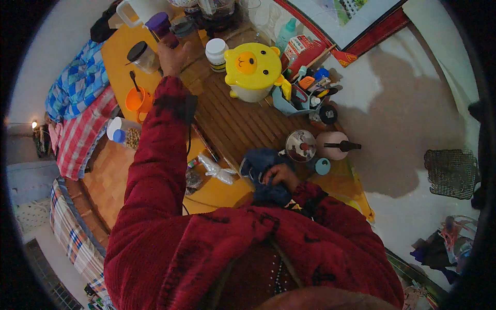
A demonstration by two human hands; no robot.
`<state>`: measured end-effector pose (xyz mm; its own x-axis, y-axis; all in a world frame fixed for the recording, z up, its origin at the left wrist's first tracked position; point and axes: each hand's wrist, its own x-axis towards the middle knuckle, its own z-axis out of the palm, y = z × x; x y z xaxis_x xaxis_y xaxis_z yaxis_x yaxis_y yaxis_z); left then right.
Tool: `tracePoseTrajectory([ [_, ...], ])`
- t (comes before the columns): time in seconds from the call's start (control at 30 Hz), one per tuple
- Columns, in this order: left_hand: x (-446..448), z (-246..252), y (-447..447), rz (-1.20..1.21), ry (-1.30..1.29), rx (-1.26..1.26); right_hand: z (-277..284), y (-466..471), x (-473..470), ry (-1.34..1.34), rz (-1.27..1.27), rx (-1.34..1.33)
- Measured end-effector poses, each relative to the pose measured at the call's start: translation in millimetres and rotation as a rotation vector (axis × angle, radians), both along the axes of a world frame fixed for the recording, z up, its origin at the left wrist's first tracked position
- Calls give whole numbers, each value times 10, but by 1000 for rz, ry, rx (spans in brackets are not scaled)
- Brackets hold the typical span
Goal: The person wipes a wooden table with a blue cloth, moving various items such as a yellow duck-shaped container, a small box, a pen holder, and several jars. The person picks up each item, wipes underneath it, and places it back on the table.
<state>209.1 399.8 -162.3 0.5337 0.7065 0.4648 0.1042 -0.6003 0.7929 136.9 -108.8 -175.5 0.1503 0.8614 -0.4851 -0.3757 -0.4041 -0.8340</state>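
Note:
My left hand [173, 58] reaches to the far side of the table, at the lower part of a jar with a purple lid [158, 22]. The thumb stands apart from the fingers; whether they grip the jar is unclear. A second jar with a dark grey lid [183, 27] is just right of it. Closer to me is a clear jar with a black lid [142, 56], left of my wrist. My right hand [282, 177] has its fingers curled into a bunched dark blue cloth [257, 164] near the table's front edge.
A yellow bear-shaped container [254, 69], a white bottle [217, 54] and a filled organizer [294, 99] stand on the slatted wooden surface [228, 112]. A steel lidded pot [300, 146] and pink jug [332, 145] are at right. An orange mug [138, 100] holds a brush.

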Motion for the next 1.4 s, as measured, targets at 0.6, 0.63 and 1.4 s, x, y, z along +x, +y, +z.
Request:
tracePoseTrajectory([
  [0.6,-16,505,-346,63,-235,11,-65,-28,16,-30,32,36],
  [0.63,-104,591,-408,62,-234,38,-78,-35,19,-41,18,71],
  [1.4,-2912,872,-3162,-354,-113,-690,346,-256,-244,-1061,415,351],
])
